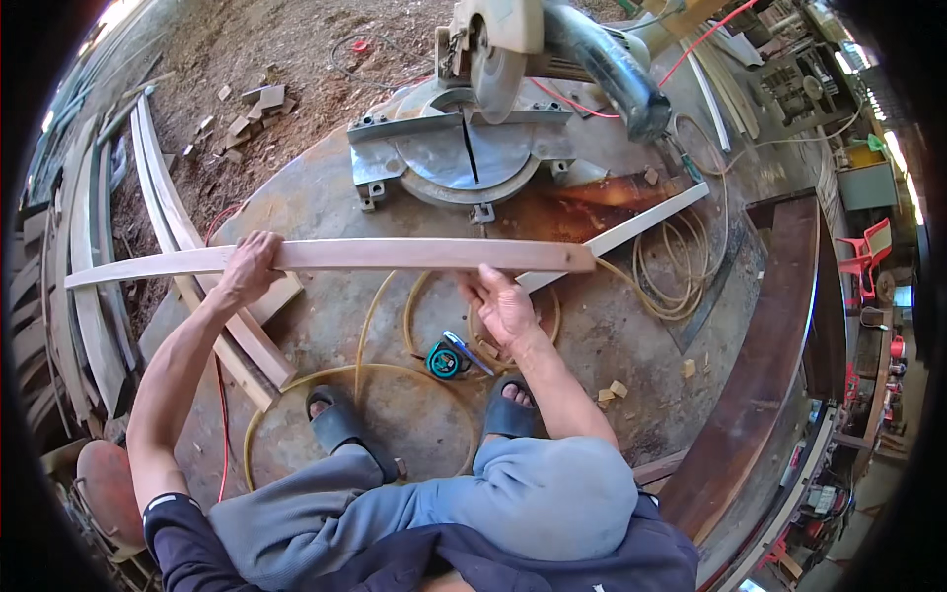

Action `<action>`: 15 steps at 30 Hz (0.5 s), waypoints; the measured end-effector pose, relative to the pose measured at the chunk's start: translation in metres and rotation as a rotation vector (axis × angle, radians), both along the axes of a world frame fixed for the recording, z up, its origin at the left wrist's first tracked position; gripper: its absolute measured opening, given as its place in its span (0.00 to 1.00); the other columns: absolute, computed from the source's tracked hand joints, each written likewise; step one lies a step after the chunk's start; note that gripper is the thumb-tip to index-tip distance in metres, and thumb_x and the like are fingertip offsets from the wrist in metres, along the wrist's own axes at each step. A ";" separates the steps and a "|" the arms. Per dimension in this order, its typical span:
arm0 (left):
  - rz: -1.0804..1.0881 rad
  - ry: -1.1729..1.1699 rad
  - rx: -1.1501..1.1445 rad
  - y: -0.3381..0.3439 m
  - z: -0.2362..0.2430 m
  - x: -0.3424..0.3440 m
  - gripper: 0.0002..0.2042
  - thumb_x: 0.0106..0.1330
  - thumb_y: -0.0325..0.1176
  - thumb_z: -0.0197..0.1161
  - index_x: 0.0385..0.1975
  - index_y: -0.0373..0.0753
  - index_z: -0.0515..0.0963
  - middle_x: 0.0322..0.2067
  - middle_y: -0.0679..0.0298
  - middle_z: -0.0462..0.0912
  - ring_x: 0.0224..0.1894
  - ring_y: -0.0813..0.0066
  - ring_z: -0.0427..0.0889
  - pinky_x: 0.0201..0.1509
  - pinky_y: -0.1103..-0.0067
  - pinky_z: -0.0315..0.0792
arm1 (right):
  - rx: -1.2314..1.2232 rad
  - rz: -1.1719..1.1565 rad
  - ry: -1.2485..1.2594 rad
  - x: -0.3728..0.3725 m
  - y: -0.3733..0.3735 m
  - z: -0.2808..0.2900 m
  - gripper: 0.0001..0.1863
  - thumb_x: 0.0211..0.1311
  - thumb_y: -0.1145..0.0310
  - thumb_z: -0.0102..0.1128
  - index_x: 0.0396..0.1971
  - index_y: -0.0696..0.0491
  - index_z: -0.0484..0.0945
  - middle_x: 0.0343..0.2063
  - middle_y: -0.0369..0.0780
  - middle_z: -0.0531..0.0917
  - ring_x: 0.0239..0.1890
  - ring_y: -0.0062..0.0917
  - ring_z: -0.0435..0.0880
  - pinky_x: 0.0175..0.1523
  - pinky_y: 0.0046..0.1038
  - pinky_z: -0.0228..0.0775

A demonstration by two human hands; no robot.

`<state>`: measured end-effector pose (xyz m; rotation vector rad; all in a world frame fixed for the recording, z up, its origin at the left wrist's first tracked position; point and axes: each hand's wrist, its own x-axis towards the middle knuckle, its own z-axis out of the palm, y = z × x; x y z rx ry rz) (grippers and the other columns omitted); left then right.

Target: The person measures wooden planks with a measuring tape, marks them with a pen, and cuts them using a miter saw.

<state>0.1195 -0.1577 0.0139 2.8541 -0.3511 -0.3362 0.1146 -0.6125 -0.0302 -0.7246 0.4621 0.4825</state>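
Observation:
A long pale wooden board [395,255] spans the view from left to right, held level above the floor. My left hand [254,268] is wrapped over it, left of its middle. Near its right end, my right hand [505,308] supports it from below, palm turned up, thumb against the lower edge; the fingertips are partly hidden. Beyond the board stands a miter saw [493,69] with its blade raised above the slotted metal base [434,163]. A teal and black tape measure [444,361] and a blue pen [467,352] lie between my feet.
Several wooden boards [258,353] lie at the left. A pale strip [646,229] rests at the right beside a coiled yellow hose [681,286]. Offcuts [258,104] lie among sawdust at the far left; a dark wooden beam [735,395] is at the right.

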 end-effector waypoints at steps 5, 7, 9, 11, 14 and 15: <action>0.122 -0.295 0.101 0.060 -0.016 0.024 0.18 0.55 0.25 0.69 0.44 0.37 0.71 0.41 0.53 0.77 0.50 0.50 0.75 0.57 0.61 0.67 | -0.245 0.267 -0.063 -0.036 -0.010 0.044 0.10 0.72 0.68 0.59 0.48 0.55 0.75 0.43 0.42 0.85 0.42 0.27 0.87 0.45 0.28 0.82; 0.218 -0.429 0.254 0.075 -0.029 0.041 0.10 0.62 0.28 0.61 0.41 0.37 0.71 0.40 0.54 0.76 0.48 0.52 0.76 0.55 0.63 0.69 | -0.435 0.317 -0.086 -0.064 -0.024 0.036 0.10 0.72 0.68 0.59 0.47 0.56 0.75 0.42 0.44 0.86 0.40 0.25 0.87 0.43 0.25 0.82; 0.264 -0.452 0.336 0.073 -0.037 0.057 0.08 0.64 0.29 0.58 0.40 0.38 0.70 0.39 0.54 0.76 0.47 0.54 0.76 0.54 0.64 0.70 | -0.600 0.298 -0.081 -0.095 -0.038 0.011 0.10 0.71 0.68 0.60 0.46 0.57 0.75 0.40 0.44 0.86 0.38 0.24 0.87 0.41 0.25 0.82; 0.208 -0.641 0.392 0.066 -0.049 0.069 0.08 0.63 0.28 0.59 0.40 0.38 0.70 0.36 0.53 0.75 0.44 0.54 0.76 0.51 0.63 0.71 | -0.667 0.295 -0.068 -0.114 -0.041 -0.001 0.10 0.71 0.67 0.61 0.44 0.58 0.77 0.37 0.42 0.87 0.36 0.22 0.87 0.38 0.24 0.81; 0.194 -0.634 0.467 0.061 -0.055 0.076 0.08 0.64 0.28 0.58 0.40 0.37 0.70 0.37 0.53 0.75 0.44 0.54 0.76 0.51 0.62 0.71 | -0.667 0.305 -0.100 -0.113 -0.038 0.002 0.08 0.71 0.69 0.60 0.41 0.58 0.77 0.34 0.41 0.87 0.32 0.21 0.86 0.37 0.22 0.80; 0.187 -0.602 0.449 0.060 -0.056 0.075 0.08 0.65 0.28 0.59 0.39 0.36 0.69 0.41 0.53 0.75 0.46 0.53 0.76 0.50 0.62 0.71 | -0.748 0.303 -0.187 -0.107 -0.042 0.005 0.08 0.71 0.69 0.60 0.40 0.58 0.78 0.33 0.40 0.87 0.31 0.21 0.86 0.36 0.22 0.79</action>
